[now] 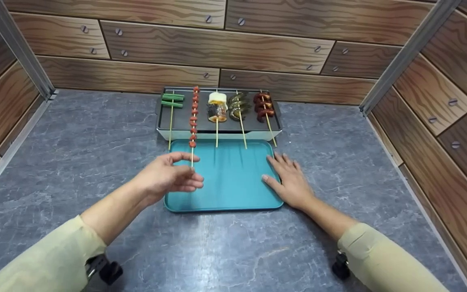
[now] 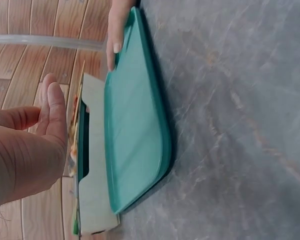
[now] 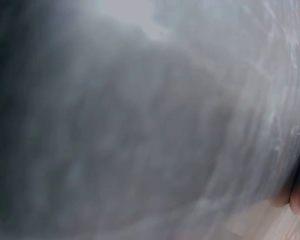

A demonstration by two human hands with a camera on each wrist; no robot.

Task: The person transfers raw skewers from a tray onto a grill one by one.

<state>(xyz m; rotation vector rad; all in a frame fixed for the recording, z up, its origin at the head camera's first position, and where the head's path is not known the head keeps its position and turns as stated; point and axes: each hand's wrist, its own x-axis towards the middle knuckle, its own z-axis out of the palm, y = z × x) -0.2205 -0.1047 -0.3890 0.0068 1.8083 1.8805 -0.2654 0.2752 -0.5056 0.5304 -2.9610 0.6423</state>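
My left hand pinches the bare lower end of a skewer of small red pieces between thumb and index finger, the other fingers extended. The skewer's upper part overlaps the dark grill plate in the head view. Under the left hand lies a teal rectangular tray, right in front of the grill. My right hand rests at the tray's right edge, fingers spread and straight, thumb over the rim. In the left wrist view the left hand hides its own grip. Mostly blurred tabletop fills the right wrist view.
On the grill lie a skewer of green pieces, one with white and dark-skinned chunks, one of greenish-grey shrimp-like pieces and one of dark red curled pieces. Their sticks overhang the front. Wood-patterned walls enclose the grey marbled table.
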